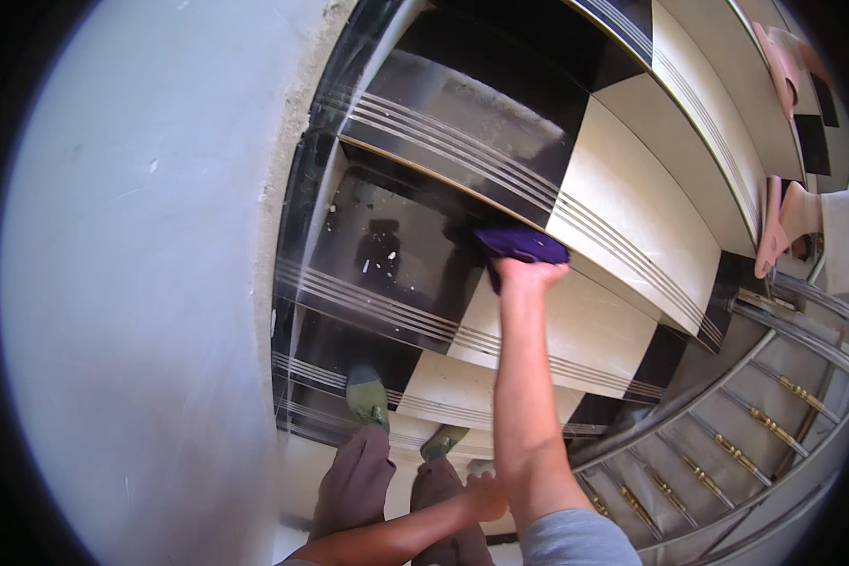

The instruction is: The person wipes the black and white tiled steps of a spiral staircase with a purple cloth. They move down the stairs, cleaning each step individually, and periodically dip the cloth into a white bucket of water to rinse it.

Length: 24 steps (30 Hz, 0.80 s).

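My right hand (530, 272) presses a purple cloth (523, 244) against a tiled stair step, at the inner edge beneath the step above. White crumbs of debris (391, 255) lie on the black tile (354, 233) to the left of the cloth. Cream tile (573, 304) continues the same step to the right. Lower down, my left hand (487, 497) is near my knee and beside my right forearm, with its fingers curled; whether anything is inside it cannot be seen.
My feet, in green shoes (368, 400), stand on lower steps. A pale wall (148, 283) borders the stairs at left. A metal railing (679, 417) with gold-coloured fittings curves along the right. Another person's feet in pink slippers (770, 233) are on the stairs at upper right.
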Tool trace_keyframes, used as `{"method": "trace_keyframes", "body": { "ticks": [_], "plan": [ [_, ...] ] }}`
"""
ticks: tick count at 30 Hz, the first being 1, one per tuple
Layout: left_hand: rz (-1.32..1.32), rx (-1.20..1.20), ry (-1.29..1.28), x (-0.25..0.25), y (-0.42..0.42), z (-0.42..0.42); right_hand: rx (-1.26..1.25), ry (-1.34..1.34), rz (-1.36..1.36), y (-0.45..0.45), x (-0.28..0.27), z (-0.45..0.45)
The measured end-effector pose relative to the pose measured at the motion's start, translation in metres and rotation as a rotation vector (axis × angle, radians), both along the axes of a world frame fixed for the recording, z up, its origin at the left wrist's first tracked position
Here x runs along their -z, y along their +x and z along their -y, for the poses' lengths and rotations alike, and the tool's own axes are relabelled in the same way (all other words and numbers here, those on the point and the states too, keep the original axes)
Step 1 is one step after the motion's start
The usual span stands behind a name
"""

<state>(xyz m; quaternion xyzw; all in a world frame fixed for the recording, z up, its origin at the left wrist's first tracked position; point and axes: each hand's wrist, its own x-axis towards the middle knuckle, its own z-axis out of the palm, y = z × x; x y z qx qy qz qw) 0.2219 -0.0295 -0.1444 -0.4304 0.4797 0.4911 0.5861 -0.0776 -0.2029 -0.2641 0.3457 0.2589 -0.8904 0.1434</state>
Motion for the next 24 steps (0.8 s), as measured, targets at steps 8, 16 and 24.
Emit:
{"method": "trace_keyframes", "body": {
  "ticks": [8,16,24],
  "plan": [
    [-0.929,0.437,0.256,0.000,0.035,-0.003,0.004,-0.235,0.121,0.039,0.020,0.123],
    [-1.051,0.471,0.279,0.007,0.038,-0.015,-0.494,0.010,0.197,0.062,0.021,0.184],
    [-1.042,0.458,0.206,0.003,0.035,0.012,-0.993,0.834,-0.678,0.103,-0.018,0.053]
  ]
}}
